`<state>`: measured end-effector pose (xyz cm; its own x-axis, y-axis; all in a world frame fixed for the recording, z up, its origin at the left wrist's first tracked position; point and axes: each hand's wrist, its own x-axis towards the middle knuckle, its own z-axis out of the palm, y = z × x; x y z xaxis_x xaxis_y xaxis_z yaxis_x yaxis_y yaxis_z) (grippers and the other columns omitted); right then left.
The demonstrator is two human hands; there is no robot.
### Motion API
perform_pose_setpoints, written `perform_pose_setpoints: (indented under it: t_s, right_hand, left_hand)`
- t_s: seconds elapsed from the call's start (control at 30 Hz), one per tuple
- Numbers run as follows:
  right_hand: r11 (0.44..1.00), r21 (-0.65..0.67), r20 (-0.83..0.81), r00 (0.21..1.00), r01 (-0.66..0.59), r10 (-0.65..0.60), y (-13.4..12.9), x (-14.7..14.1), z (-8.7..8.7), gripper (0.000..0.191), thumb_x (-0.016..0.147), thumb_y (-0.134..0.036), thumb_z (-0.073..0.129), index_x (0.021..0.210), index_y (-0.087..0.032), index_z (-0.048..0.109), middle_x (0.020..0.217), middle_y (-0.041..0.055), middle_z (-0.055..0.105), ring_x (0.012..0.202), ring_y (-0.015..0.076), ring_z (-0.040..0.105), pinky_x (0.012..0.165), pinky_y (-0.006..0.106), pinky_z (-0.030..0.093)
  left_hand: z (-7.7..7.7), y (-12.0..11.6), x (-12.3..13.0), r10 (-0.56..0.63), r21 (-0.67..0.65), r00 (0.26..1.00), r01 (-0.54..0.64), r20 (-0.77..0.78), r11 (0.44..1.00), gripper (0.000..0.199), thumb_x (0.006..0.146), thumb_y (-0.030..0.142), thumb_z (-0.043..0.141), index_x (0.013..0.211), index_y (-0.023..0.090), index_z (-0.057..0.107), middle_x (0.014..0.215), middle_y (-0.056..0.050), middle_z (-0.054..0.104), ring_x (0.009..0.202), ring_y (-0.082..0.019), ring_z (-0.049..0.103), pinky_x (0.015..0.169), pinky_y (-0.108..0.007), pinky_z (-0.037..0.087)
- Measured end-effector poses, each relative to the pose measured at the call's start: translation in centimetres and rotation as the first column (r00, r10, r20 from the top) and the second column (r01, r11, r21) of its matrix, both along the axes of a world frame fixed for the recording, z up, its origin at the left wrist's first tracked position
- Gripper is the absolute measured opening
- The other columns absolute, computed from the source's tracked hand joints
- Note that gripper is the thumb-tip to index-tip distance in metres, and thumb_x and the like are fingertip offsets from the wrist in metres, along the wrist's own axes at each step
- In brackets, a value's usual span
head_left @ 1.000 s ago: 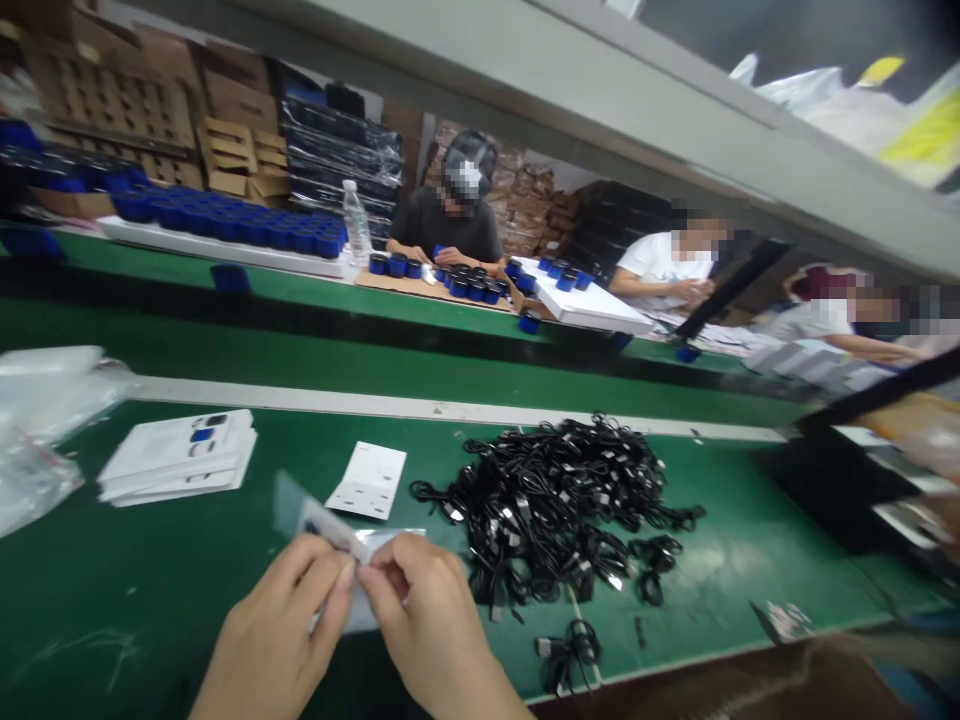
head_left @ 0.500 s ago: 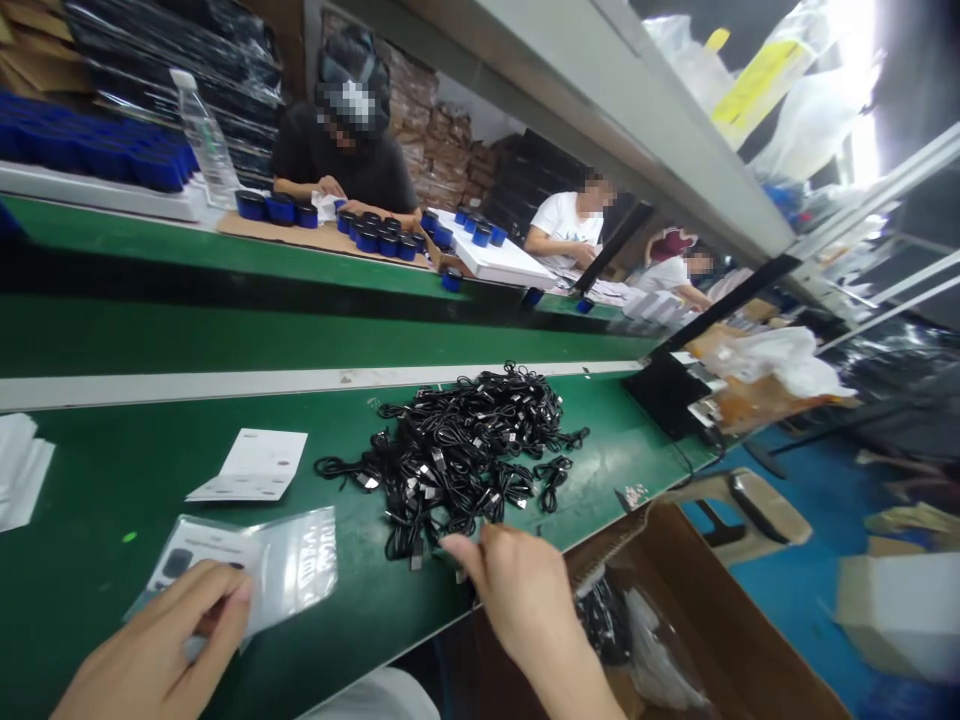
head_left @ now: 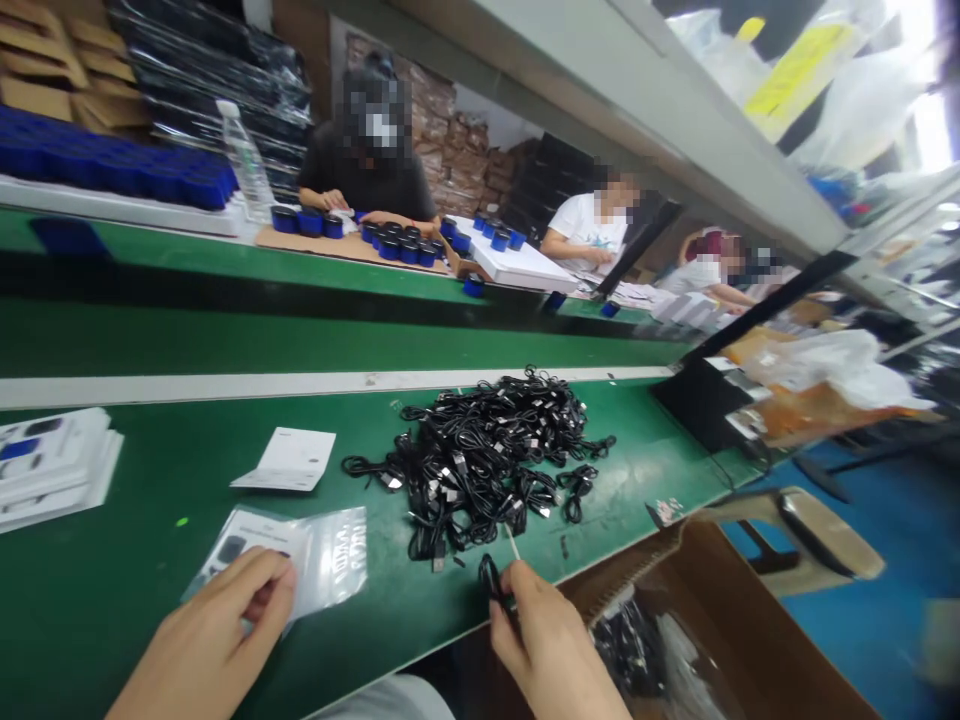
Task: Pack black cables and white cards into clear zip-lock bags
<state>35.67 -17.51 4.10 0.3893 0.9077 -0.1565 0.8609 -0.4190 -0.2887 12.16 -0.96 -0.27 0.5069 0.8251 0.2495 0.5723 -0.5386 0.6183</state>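
My left hand (head_left: 232, 620) pinches the near edge of a clear plastic bag (head_left: 330, 560) with a printed card inside, lying on the green table. Between the thumb and fingers of my right hand (head_left: 544, 630) is a bundled black cable (head_left: 491, 580), held at the table's front edge. Beyond that hand lies a big pile of black cables (head_left: 480, 450) with metal plugs. A folded white leaflet (head_left: 296, 460) rests behind the bag.
Printed cards (head_left: 56, 465) are stacked at the far left. An open cardboard box (head_left: 735, 620) with bagged items stands at the lower right. Across the bench, people sit near blue-and-black round items (head_left: 405, 245). A black stand (head_left: 701, 400) is at the right.
My right hand has drawn back from the pile's near edge, and a black cable now shows in its fingers. The view has shifted left, showing more of the card stack.
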Motion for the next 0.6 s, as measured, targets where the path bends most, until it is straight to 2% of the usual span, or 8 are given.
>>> perform_pose_setpoints:
  t_s: [0.07, 0.1, 0.17, 0.3, 0.4, 0.47, 0.53, 0.6]
  right_hand:
    - [0.984, 0.172, -0.339, 0.935, -0.052, 0.109, 0.6, -1.3, 0.1, 0.011, 0.086, -0.016, 0.043, 0.089, -0.020, 0.053, 0.083, 0.0051, 0.068, 0.075, 0.0177, 0.066, 0.069, 0.025, 0.048]
    - [0.971, 0.236, -0.493, 0.855, -0.048, 0.162, 1.2, -2.3, 0.1, 0.013, 0.088, -0.019, 0.040, 0.092, -0.020, 0.052, 0.079, 0.0031, 0.068, 0.071, 0.0161, 0.065, 0.068, 0.023, 0.048]
    - [0.957, 0.290, -0.660, 0.719, -0.022, 0.216, 2.7, -4.6, -0.2, 0.019, 0.092, -0.026, 0.036, 0.097, -0.020, 0.054, 0.069, -0.0001, 0.065, 0.063, 0.0142, 0.063, 0.064, 0.021, 0.047]
    - [0.952, 0.301, -0.654, 0.714, -0.060, 0.251, 6.0, -8.6, -1.2, 0.031, 0.095, -0.036, 0.035, 0.097, -0.020, 0.061, 0.070, 0.0007, 0.061, 0.067, 0.0150, 0.058, 0.061, 0.022, 0.044]
    - [0.939, 0.329, -0.652, 0.695, -0.098, 0.301, 7.8, -9.7, -1.6, 0.039, 0.097, -0.036, 0.031, 0.088, -0.018, 0.064, 0.067, 0.0006, 0.059, 0.065, 0.0146, 0.058, 0.060, 0.021, 0.045]
    - [0.914, 0.395, -0.644, 0.681, -0.095, 0.349, 8.5, -9.9, -1.8, 0.039, 0.098, -0.031, 0.029, 0.093, -0.017, 0.064, 0.073, 0.0028, 0.064, 0.071, 0.0154, 0.062, 0.066, 0.022, 0.047]
    - [0.866, 0.487, -0.561, 0.721, -0.109, 0.407, 8.8, -10.1, -2.3, 0.037, 0.097, -0.025, 0.028, 0.103, -0.014, 0.063, 0.085, 0.0075, 0.069, 0.079, 0.0182, 0.066, 0.072, 0.025, 0.049]
    - [0.807, 0.573, -0.390, 0.819, -0.142, 0.421, 9.0, -10.5, -2.8, 0.036, 0.095, -0.021, 0.030, 0.110, -0.010, 0.061, 0.092, 0.0129, 0.070, 0.082, 0.0227, 0.067, 0.074, 0.031, 0.051]
  left_hand:
    - [0.5, -0.2, 0.1, -0.070, -0.027, 0.996, 0.069, -0.049, 0.997, 0.021, 0.084, 0.034, 0.046, 0.067, 0.026, 0.054, 0.065, 0.007, 0.063, 0.051, -0.008, 0.065, 0.050, -0.012, 0.048]
    - [0.8, -0.2, 0.1, -0.087, -0.033, 0.994, 0.085, -0.062, 0.996, 0.024, 0.086, 0.034, 0.043, 0.066, 0.025, 0.053, 0.064, 0.006, 0.062, 0.053, -0.008, 0.065, 0.052, -0.013, 0.049]
    - [1.4, -0.4, 0.2, -0.079, -0.030, 0.995, 0.078, -0.065, 0.997, 0.027, 0.088, 0.035, 0.040, 0.065, 0.025, 0.052, 0.065, 0.005, 0.061, 0.054, -0.009, 0.064, 0.053, -0.014, 0.049]
    - [2.3, -0.6, 0.1, -0.068, 0.019, 0.997, 0.068, -0.023, 0.997, 0.027, 0.090, 0.034, 0.038, 0.071, 0.025, 0.055, 0.070, 0.003, 0.061, 0.060, -0.009, 0.065, 0.057, -0.013, 0.050]
    - [2.2, -0.8, -0.5, -0.008, 0.100, 1.000, 0.009, -0.011, 0.995, 0.021, 0.091, 0.034, 0.040, 0.083, 0.025, 0.058, 0.086, 0.000, 0.065, 0.075, -0.010, 0.069, 0.067, -0.013, 0.052]
    - [2.0, -0.9, -1.0, 0.027, 0.118, 1.000, -0.026, -0.014, 0.993, 0.021, 0.091, 0.034, 0.041, 0.087, 0.025, 0.059, 0.096, -0.002, 0.067, 0.083, -0.011, 0.069, 0.073, -0.013, 0.052]
    - [2.0, -1.2, -1.2, 0.036, 0.099, 0.999, -0.034, -0.019, 0.994, 0.021, 0.092, 0.034, 0.041, 0.085, 0.025, 0.059, 0.101, -0.003, 0.067, 0.088, -0.011, 0.069, 0.075, -0.013, 0.052]
    - [2.2, -1.5, -1.1, 0.037, 0.086, 0.999, -0.036, -0.020, 0.996, 0.022, 0.091, 0.033, 0.041, 0.082, 0.025, 0.059, 0.103, -0.004, 0.067, 0.090, -0.012, 0.069, 0.074, -0.013, 0.053]
